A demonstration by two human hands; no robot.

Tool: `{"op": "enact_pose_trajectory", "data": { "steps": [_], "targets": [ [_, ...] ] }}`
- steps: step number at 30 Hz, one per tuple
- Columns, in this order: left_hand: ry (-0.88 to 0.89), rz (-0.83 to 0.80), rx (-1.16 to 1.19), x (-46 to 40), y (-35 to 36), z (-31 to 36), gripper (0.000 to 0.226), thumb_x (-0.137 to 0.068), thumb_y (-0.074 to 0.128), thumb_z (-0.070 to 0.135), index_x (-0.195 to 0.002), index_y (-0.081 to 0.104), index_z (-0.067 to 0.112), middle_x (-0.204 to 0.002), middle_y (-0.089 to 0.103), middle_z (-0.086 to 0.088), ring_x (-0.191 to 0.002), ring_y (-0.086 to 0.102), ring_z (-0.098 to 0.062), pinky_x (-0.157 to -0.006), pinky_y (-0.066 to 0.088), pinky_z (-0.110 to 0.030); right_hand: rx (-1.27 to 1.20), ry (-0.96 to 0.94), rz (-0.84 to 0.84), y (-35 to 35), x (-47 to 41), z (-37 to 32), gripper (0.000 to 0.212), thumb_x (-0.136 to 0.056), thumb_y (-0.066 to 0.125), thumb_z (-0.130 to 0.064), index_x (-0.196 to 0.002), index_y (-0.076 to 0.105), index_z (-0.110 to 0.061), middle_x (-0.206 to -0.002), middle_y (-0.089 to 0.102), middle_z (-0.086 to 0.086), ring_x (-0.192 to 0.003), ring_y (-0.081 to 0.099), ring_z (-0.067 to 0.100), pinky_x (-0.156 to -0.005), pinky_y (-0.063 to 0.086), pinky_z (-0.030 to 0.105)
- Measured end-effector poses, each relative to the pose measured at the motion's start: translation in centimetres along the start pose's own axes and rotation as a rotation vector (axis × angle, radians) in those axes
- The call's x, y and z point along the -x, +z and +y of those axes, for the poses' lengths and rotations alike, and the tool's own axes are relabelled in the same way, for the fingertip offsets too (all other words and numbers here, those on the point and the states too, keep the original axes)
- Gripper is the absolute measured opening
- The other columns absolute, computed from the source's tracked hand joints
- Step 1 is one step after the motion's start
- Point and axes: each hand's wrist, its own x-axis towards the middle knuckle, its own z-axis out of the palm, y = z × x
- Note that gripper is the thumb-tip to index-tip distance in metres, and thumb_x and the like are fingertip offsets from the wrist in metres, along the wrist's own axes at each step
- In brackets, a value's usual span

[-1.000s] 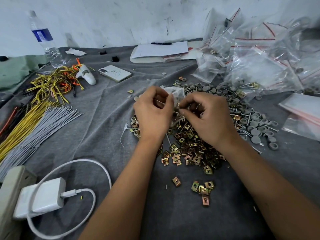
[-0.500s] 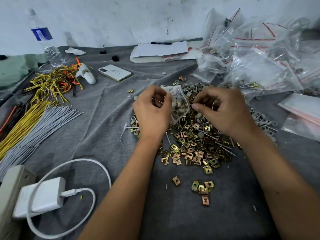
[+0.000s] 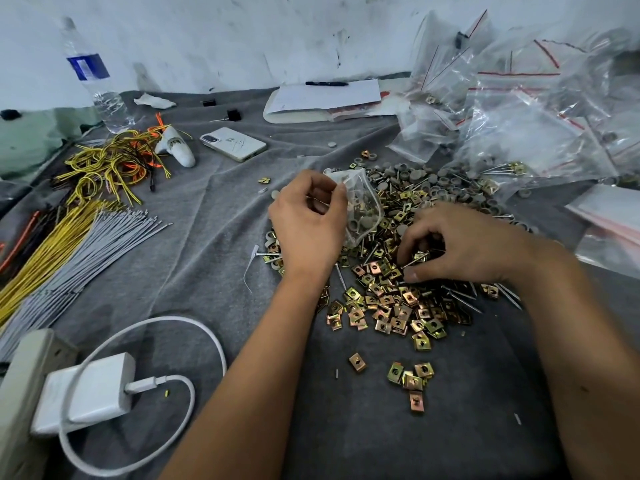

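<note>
My left hand (image 3: 308, 223) pinches the rim of a small clear plastic bag (image 3: 363, 206) that hangs open over the pile and holds some grey caps and clips. A heap of brass-coloured square clip nuts (image 3: 391, 303) lies on the grey cloth, mixed with long screws (image 3: 341, 275) and grey round caps (image 3: 433, 185) further back. My right hand (image 3: 464, 247) is down on the heap to the right of the bag, its thumb and fingers curled round a long screw (image 3: 415, 259).
Bundles of yellow and grey wires (image 3: 69, 237) lie at the left. A white charger (image 3: 90, 393) with its cable sits front left, a phone (image 3: 233, 143) and a water bottle (image 3: 95, 77) further back. Piled clear zip bags (image 3: 519, 116) fill the back right; a notepad (image 3: 329, 97) lies behind.
My right hand has left the bag's mouth and dropped to the right onto the clip heap, where it now pinches a screw. My left hand still holds the bag.
</note>
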Motion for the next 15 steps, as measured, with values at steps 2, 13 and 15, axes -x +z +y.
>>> {"op": "enact_pose_trajectory", "data": {
  "steps": [2,13,15],
  "targets": [
    [0.006,-0.002,-0.005,0.1,0.0,0.0,0.024,-0.088,0.075,0.011,-0.075,0.064,0.027,-0.065,0.063,0.023,-0.056,0.057,0.0,-0.053,0.045,-0.016,0.027,0.007,0.006,0.1,0.0,0.0,0.016,-0.075,0.088,-0.042,-0.087,0.077,-0.039,-0.086,0.059,-0.023,-0.09,0.053,-0.007,-0.068,0.036,0.01],
    [-0.007,-0.003,-0.016,0.1,0.1,-0.1,0.013,-0.088,0.075,0.014,-0.078,0.068,0.019,-0.063,0.061,0.016,-0.059,0.056,-0.002,-0.057,0.048,-0.024,-0.035,-0.078,0.324,1.1,-0.7,-0.8,0.014,-0.086,0.076,-0.041,-0.091,0.071,-0.029,-0.096,0.056,-0.014,-0.096,0.048,-0.001,-0.08,0.038,0.024],
    [-0.007,-0.007,-0.011,0.1,0.1,-0.1,0.013,-0.088,0.075,0.014,-0.078,0.068,0.019,-0.064,0.061,0.015,-0.06,0.055,-0.002,-0.058,0.048,-0.024,-0.047,-0.094,0.386,1.0,-0.7,-1.1,0.016,-0.087,0.076,-0.039,-0.091,0.073,-0.024,-0.097,0.058,-0.008,-0.099,0.048,0.009,-0.082,0.037,0.028]
  ]
}}
